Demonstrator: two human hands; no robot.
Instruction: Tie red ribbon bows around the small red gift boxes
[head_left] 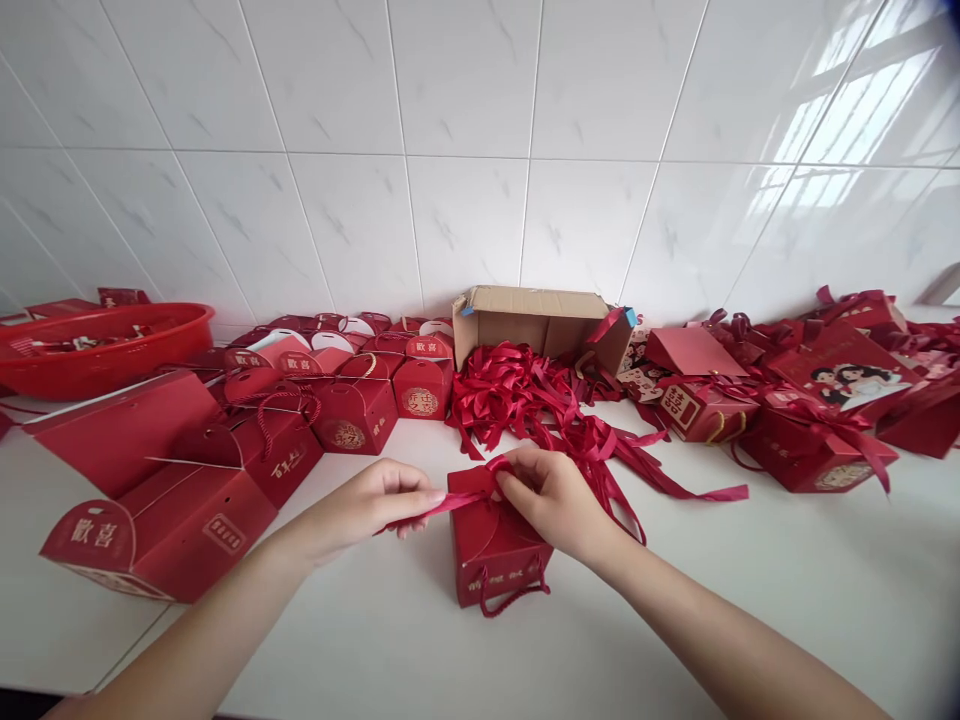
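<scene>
Left hand point(375, 505) and right hand point(551, 497) each pinch the red ribbon point(457, 500) atop a small red gift box point(495, 548) on the white counter point(750, 600); loose ribbon pile point(525, 395) just beyond.

The ribbon point(450, 502) looked satiny; the box point(491, 550) was matt red card; the wall tiles point(465, 140) were glossy.

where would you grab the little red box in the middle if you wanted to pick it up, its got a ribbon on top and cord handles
Probably by the two side walls of the small red box, coming down from above and behind. Its top is taken up: the left hand pulls a ribbon end sideways and the right hand pinches the ribbon there. The cord handle hangs limp down the front.
</scene>
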